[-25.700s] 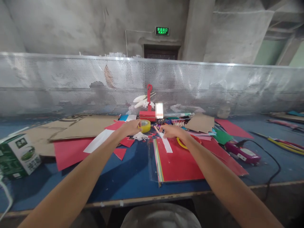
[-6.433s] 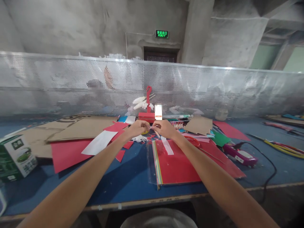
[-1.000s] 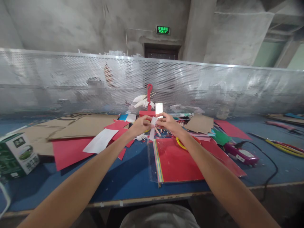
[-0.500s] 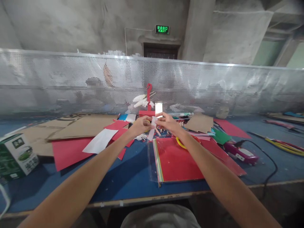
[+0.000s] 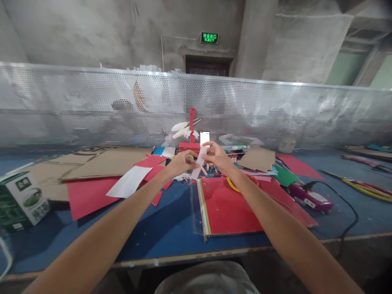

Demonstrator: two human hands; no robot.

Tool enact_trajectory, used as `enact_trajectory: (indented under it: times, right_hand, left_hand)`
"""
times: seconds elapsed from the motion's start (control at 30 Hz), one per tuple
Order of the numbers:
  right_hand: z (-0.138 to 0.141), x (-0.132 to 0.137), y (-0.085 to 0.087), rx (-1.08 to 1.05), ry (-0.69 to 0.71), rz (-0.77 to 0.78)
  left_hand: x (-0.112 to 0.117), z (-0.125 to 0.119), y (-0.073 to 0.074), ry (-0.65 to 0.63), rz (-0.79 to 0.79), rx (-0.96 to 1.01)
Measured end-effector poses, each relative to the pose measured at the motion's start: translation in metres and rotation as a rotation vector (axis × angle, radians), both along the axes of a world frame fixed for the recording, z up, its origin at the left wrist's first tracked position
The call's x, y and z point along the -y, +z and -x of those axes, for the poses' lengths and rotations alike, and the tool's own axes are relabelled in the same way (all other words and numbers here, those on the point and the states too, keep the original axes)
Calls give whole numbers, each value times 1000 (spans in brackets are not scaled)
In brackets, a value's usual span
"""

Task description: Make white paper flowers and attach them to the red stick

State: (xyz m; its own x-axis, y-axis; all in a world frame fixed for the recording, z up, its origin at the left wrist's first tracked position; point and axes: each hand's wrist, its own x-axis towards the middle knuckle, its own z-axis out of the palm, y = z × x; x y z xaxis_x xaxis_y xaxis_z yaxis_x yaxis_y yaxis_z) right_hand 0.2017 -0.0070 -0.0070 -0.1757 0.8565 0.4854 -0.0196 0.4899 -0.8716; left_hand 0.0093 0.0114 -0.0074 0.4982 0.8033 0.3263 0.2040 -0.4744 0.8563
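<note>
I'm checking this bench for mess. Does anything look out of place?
Red scraps lie loose on the blue table, left of the red paper stack, like stray offcuts. The held white strip shows no obvious tear.

White strip (image 5: 200,160) fills gap between left hand (image 5: 183,162) and right hand (image 5: 219,159); bare desk (image 5: 156,234) nearer, left of paper pack (image 5: 231,210); phone (image 5: 205,138), panel (image 5: 92,96) block ahead.

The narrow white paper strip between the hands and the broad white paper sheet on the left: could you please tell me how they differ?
Size: the narrow white paper strip is much smaller than the broad white paper sheet.
Pose: the strip slants, raised in the left hand and right hand; the sheet lies partly over a large red paper sheet.
Both are white paper.
</note>
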Motion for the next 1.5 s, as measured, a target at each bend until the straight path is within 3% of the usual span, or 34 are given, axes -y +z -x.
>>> enact_trajectory:
  times: [0.37, 0.6, 1.2, 1.5]
  right_hand:
    - [-1, -1, -3, -3, -4, -5]
    - [1, -1, -3, 20, -5, -7]
    - [1, 0, -1, 56, -7, -37]
    - [0, -1, -1, 32, -25, -25]
  left_hand:
    - [-1, -2, -3, 19, -59, -13]
    - [-2, -6, -7, 0, 1, 65]
    - [8, -6, -2, 40, -88, 11]
    - [8, -6, 0, 19, -58, 40]
